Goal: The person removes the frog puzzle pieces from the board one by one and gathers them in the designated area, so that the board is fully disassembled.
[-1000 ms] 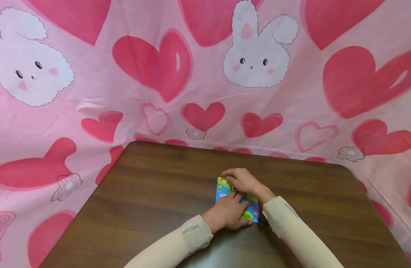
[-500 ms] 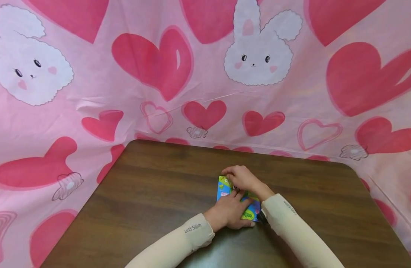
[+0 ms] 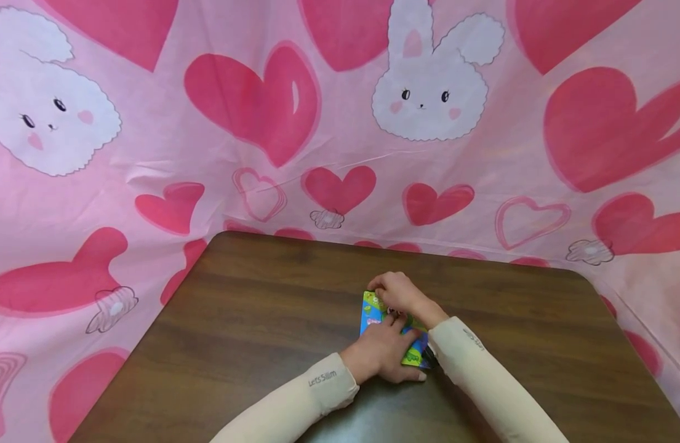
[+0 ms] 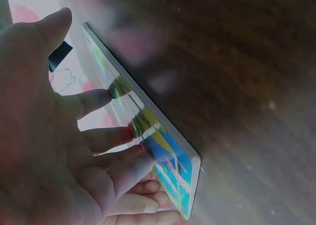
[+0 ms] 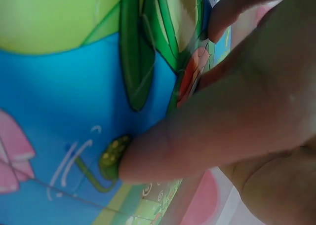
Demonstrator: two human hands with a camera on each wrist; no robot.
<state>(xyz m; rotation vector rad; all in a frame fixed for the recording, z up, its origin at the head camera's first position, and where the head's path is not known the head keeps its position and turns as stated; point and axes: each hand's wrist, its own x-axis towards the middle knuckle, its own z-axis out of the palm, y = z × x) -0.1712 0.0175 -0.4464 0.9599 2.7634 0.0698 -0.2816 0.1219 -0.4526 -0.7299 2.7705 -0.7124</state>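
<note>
A small picture board, blue and green with cartoon prints, lies flat on the brown table. My left hand lies across its near half, and the fingers rest straight on the printed face with the thumb by the near edge. My right hand arches over the far end, fingertips down at the far left corner. In the right wrist view one finger presses flat on the blue and green picture. The hands hide most of the board.
A pink cloth printed with red hearts and white bunnies hangs behind and around the table. The table's rounded far corners meet the cloth. Bare wood spreads left and right of the hands.
Both hands stay on the board. The left hand has slid slightly toward me, and the view has shifted a little.
</note>
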